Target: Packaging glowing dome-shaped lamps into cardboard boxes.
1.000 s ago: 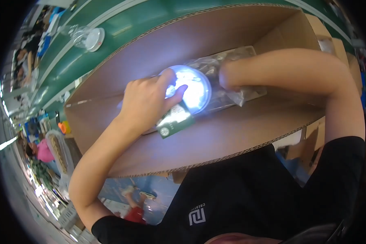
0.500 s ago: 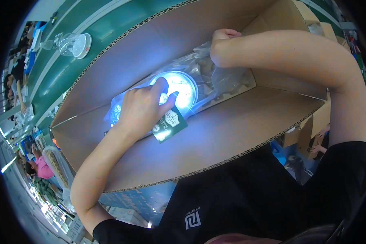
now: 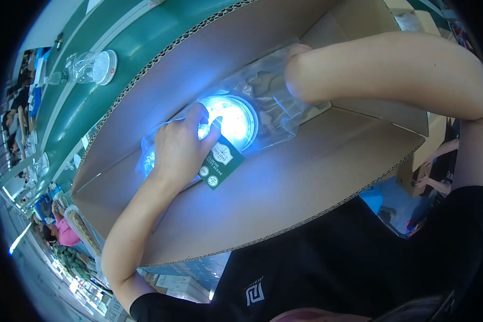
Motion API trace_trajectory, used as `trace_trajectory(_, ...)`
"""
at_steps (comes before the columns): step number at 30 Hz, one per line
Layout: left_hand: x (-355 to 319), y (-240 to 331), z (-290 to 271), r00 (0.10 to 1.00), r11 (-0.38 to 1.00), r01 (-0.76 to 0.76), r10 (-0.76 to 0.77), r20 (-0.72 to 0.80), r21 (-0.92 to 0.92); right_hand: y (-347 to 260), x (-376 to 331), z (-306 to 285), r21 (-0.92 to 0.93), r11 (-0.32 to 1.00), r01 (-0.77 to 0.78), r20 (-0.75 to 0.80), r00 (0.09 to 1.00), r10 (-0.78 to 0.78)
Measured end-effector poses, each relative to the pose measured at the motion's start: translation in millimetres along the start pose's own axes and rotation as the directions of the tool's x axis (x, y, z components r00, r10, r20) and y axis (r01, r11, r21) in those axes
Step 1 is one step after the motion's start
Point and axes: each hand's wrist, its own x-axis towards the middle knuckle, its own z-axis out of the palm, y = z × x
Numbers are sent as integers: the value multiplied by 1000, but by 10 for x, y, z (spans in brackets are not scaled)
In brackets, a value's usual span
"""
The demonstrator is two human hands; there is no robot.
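A brightly glowing round dome lamp (image 3: 236,124) lies on its side in a deep cardboard box (image 3: 284,177), partly in clear plastic. My left hand (image 3: 178,144) is closed at its near left side, thumb and forefinger bent round a glaring bright part. From beside the thumb hangs a green card tag (image 3: 221,161) with white print. My right hand (image 3: 297,59) reaches into the box at the upper right, against a crumpled clear plastic bag (image 3: 268,88). Wrist and forearm hide nearly all its fingers.
Beyond the box's far wall, a clear dome with a white base (image 3: 99,67) lies on the green table (image 3: 129,45). Another person's hands (image 3: 428,176) show at the right beside a cardboard carton. A person in pink (image 3: 65,232) is in the left background.
My right hand has sunk deeper into the box and its fingers have gone behind the wrist. The clear plastic has shifted and spread. My left hand stays at the lamp.
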Motion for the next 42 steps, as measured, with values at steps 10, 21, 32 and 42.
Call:
trace_trajectory(10, -80, -42, 52, 997, 959, -56, 39, 64, 276, 96, -75, -126, -51, 998, -41, -263, 965, 26)
trace_trajectory(21, 44, -23, 197, 978, 876, -61, -45, 206, 478, 115, 48, -75, 208, 969, -133, -16, 990, 139)
trace_trajectory(32, -818, -40, -1547, 975, 984, 150, -163, -148, -95, -410, 121, -382, 179, 976, 121, -96, 990, -105)
trace_trajectory(42, -301, -1366, -2247, 903, 946, 163, -30, -428, 279, -523, -914, -1163, 382, 903, 199, -443, 896, -10)
